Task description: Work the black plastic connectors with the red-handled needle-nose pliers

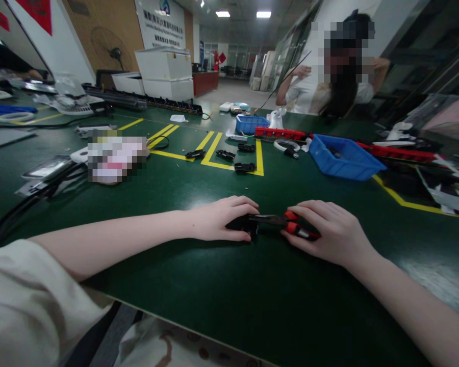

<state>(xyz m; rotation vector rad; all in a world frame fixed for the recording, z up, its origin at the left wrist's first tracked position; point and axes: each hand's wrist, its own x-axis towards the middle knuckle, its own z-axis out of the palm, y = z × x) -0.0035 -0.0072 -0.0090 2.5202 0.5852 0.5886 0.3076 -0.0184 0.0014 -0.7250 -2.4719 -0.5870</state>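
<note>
My left hand (224, 219) rests on the green table (199, 285), its fingers curled round a small black connector part (243, 224). My right hand (329, 232) grips the red-and-black handles of a pair of pliers (290, 224). The pliers' dark jaws point left and meet the black part between the two hands. Both hands lie low on the table, close to the near edge.
Several loose black connectors (235, 155) lie inside yellow tape lines further back. A blue bin (344, 158) sits at right, a smaller blue bin (250, 123) behind it, with red strips (281, 133) alongside. Cables and packets lie at left. Another person (329, 76) stands beyond the table.
</note>
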